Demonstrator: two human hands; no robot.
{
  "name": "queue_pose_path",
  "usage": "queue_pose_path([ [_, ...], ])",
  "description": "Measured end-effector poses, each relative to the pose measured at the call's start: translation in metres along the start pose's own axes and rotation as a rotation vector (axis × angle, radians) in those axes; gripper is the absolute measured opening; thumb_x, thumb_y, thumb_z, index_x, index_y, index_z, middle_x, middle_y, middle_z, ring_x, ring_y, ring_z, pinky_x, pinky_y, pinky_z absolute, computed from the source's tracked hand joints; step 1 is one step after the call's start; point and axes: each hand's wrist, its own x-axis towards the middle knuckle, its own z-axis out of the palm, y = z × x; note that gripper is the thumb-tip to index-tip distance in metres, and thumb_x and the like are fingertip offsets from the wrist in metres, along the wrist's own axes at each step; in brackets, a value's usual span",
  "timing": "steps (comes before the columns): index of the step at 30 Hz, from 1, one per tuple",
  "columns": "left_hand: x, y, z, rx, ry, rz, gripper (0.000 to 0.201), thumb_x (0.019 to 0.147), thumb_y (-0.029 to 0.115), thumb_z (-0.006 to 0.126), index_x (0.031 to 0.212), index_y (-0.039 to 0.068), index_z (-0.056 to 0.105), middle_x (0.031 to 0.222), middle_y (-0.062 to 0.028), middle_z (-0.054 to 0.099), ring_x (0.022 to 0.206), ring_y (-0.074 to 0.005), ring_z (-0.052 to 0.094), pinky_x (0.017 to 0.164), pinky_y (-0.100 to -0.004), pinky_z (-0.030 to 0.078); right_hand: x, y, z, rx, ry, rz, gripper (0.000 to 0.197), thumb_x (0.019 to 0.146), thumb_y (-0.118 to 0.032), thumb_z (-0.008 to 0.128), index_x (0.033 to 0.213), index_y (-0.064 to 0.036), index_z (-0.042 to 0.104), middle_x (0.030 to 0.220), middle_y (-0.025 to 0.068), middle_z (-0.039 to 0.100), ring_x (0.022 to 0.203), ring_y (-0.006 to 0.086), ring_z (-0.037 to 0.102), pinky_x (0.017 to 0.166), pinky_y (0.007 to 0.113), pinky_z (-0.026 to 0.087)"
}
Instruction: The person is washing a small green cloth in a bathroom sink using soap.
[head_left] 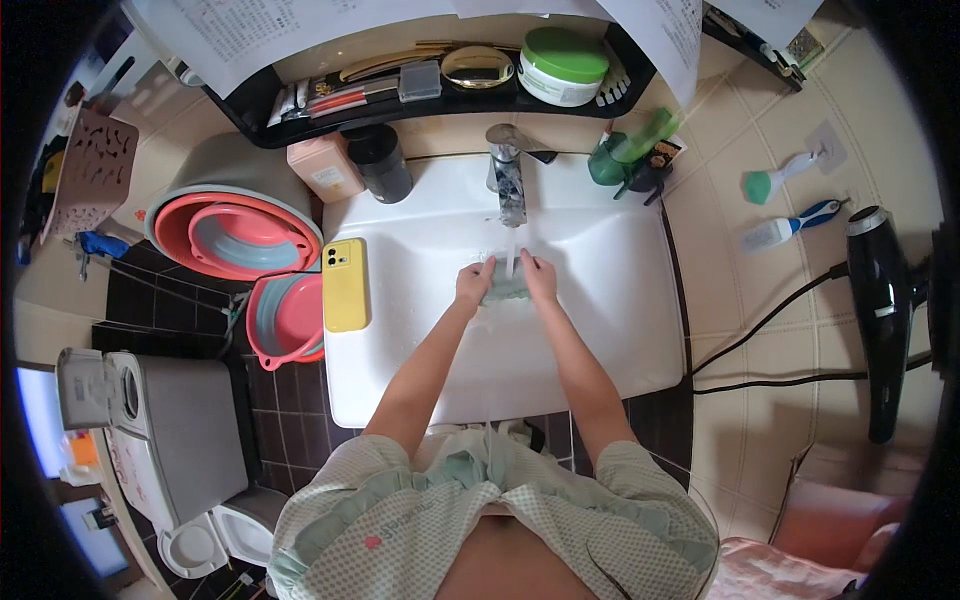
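Observation:
Both arms reach down into the white washbasin (625,320). Between my hands is a thin, pale grey-green piece (504,289), soft-looking like a small cloth; its exact kind is hard to make out. My left hand (474,281) grips its left side, thumb on top. My right hand (540,277) pinches the right side in the same way. From the faucet (511,190), water (510,255) runs straight down onto the piece between the hands.
A yellow phone (346,285) lies on the basin's left rim, near a dark bottle (379,163) and a pink bottle (325,168). Green cups (612,160) stand back right. Above runs a black shelf (450,105). At right hangs a hair dryer (880,320); pink basins (290,320) sit left.

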Motion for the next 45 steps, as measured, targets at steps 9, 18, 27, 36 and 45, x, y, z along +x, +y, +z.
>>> queue_pose_path([
  [9, -0.023, 0.012, 0.002, -0.314, -0.244, -0.262, 0.058, 0.077, 0.059, 0.037, 0.110, 0.012, 0.047, 0.101, -0.0086, 0.054, 0.091, -0.0234, 0.053, 0.079, -0.0364, 0.041, -0.015, -0.012, 0.015, 0.359, -0.487, 0.142, 0.038, 0.079, -0.031, 0.050, 0.103, -0.0018, 0.051, 0.094, 0.0054, 0.055, 0.088, 0.0137, 0.050, 0.070, 0.029, 0.042],
  [18, -0.024, 0.010, 0.014, -1.119, -0.855, -0.279, 0.053, 0.084, 0.053, 0.027, 0.111, 0.012, 0.048, 0.100, -0.0080, 0.054, 0.085, -0.0239, 0.054, 0.065, -0.0309, 0.047, -0.022, -0.085, -0.051, -0.493, 0.030, -0.417, 0.017, 0.078, -0.021, 0.049, 0.090, -0.0142, 0.058, 0.077, 0.0058, 0.059, 0.072, 0.0238, 0.057, 0.063, 0.033, 0.044],
  [27, -0.018, 0.034, 0.018, -0.863, -0.514, -0.429, 0.042, 0.083, 0.051, 0.034, 0.077, 0.011, 0.046, 0.062, -0.0017, 0.042, 0.047, -0.0104, 0.035, 0.035, -0.0195, 0.020, 0.006, -0.177, -0.076, -0.200, 0.226, -0.907, 0.029, 0.078, -0.011, 0.046, 0.106, -0.0053, 0.052, 0.111, 0.0121, 0.049, 0.102, 0.0285, 0.046, 0.085, 0.033, 0.037],
  [36, -0.034, 0.039, 0.004, -0.868, -0.374, -0.323, 0.044, 0.085, 0.046, 0.036, 0.059, 0.010, 0.034, 0.051, -0.0003, 0.031, 0.039, -0.0107, 0.026, 0.032, -0.0215, 0.019, -0.002, -0.155, -0.075, -0.550, 0.231, -0.923, 0.036, 0.078, -0.013, 0.049, 0.113, -0.0065, 0.047, 0.125, 0.0096, 0.038, 0.111, 0.0288, 0.039, 0.091, 0.034, 0.033],
  [45, -0.067, 0.027, -0.003, -1.133, -0.562, -0.116, 0.024, 0.088, 0.019, 0.032, 0.106, 0.008, 0.044, 0.102, -0.0130, 0.051, 0.089, -0.0229, 0.052, 0.073, -0.0307, 0.046, -0.085, -0.069, -0.019, -0.183, 0.101, -0.885, 0.033, 0.075, -0.018, 0.055, 0.107, -0.0112, 0.051, 0.117, 0.0149, 0.041, 0.106, 0.0322, 0.039, 0.090, 0.043, 0.028],
])
